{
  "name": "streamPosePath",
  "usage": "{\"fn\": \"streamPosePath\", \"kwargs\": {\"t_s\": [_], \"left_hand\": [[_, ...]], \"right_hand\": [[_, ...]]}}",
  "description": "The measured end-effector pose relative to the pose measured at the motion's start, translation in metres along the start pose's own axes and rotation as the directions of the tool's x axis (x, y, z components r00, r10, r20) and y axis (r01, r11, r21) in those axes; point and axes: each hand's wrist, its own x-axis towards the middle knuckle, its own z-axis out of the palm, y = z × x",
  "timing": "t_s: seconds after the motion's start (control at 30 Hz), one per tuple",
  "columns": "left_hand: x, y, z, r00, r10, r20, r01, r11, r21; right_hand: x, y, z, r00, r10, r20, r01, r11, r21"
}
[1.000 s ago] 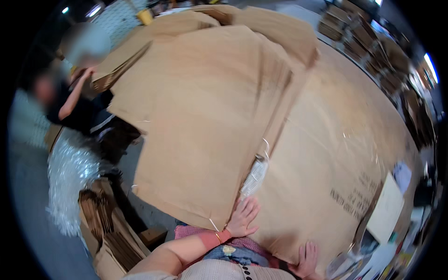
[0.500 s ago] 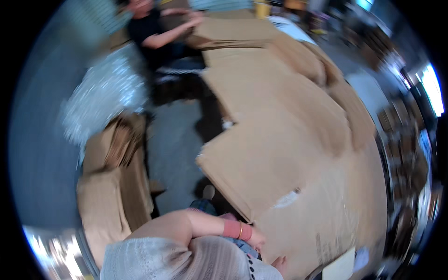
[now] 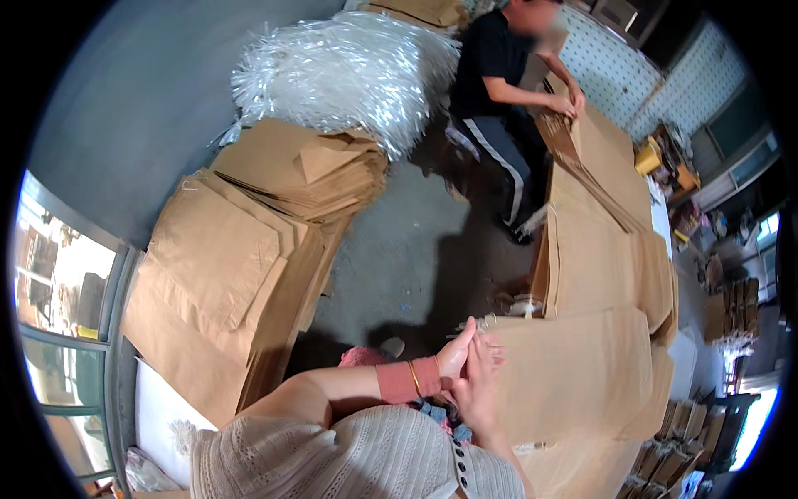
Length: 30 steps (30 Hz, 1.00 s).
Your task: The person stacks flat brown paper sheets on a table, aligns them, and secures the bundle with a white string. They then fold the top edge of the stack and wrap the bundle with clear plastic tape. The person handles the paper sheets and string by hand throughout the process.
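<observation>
Head view shows the left hand [image 3: 455,359] and right hand [image 3: 477,389] pressed together, fingers loosely extended and holding nothing, just at the near left edge of the brown cardboard sheet [image 3: 573,374], which stretches away to their right.

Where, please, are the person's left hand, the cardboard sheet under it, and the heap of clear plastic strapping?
left hand [image 3: 459,356], head view, on the palm.
cardboard sheet [image 3: 573,374], head view, on its flat top face.
heap of clear plastic strapping [image 3: 349,71], head view, on its middle.
</observation>
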Motion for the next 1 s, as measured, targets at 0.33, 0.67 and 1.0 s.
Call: {"fn": "streamPosePath", "kwargs": {"t_s": [0.33,0.67,1.0], "left_hand": [[-0.028,0.081,0.046,0.962,0.256,0.090,-0.246,0.963,-0.111],[-0.017,0.063,0.041,0.964,0.267,0.001,-0.267,0.964,0.011],[-0.018,0.213,-0.027,0.703,0.696,-0.149,-0.685,0.718,0.123]], "right_hand": [[0.118,0.027,0.026,0.992,-0.101,-0.077,0.095,0.992,-0.080],[0.098,0.062,0.032,0.994,-0.110,0.001,0.110,0.993,0.051],[0.242,-0.010,0.126,0.927,-0.344,0.147,0.303,0.921,0.246]]}}
